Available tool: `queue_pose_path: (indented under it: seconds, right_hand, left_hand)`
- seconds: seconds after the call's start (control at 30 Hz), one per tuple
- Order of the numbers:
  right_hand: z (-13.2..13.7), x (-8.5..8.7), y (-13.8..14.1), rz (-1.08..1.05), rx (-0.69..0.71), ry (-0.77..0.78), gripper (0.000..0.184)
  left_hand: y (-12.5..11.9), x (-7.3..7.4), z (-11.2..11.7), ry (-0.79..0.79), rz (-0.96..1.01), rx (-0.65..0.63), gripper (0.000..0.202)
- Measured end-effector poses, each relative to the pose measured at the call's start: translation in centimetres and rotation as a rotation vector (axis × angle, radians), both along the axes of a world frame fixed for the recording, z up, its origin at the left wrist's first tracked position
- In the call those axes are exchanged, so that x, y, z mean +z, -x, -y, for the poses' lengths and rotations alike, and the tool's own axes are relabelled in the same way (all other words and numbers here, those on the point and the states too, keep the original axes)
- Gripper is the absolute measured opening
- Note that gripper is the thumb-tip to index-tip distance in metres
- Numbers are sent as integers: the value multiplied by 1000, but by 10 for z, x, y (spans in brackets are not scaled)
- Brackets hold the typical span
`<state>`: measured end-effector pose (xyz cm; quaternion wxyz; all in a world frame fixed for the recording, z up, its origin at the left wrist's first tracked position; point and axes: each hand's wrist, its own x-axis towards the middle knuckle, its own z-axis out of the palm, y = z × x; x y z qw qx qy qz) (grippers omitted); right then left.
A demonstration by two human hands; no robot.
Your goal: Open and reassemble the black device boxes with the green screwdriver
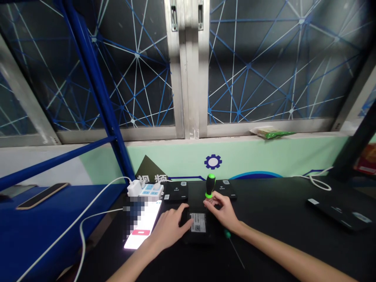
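My right hand (223, 209) pinches an upright screwdriver with a black and bright green handle (210, 185), just above the far right corner of a black box-shaped device (202, 238) with a white label. The screwdriver's tip is hidden behind my fingers. Resting on the device's left side is my left hand (173, 225), thumb and fingers spread apart. Under my right wrist lies a second screwdriver (228, 234), its green handle partly covered and its thin shaft pointing toward me. A lit phone (144, 225) lies beside my left hand.
Two similar black devices (176, 191) (227, 189) lie along the table's back edge. Farther right is another dark device (339, 214) near a white cable (317, 182). A white power strip (151, 190) with plugs stands behind the phone. A second phone (43, 196) lies on the blue surface.
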<state>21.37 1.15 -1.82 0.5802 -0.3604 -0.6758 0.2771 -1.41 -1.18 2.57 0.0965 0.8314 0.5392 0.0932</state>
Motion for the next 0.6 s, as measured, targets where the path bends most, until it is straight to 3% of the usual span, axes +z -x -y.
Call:
queue_pose_path:
  seconds: [0.6]
  right_hand:
    - [7,1,-2,-13,0,0,29]
  left_hand:
    - [1,-3,5,-50,-30,-46,50]
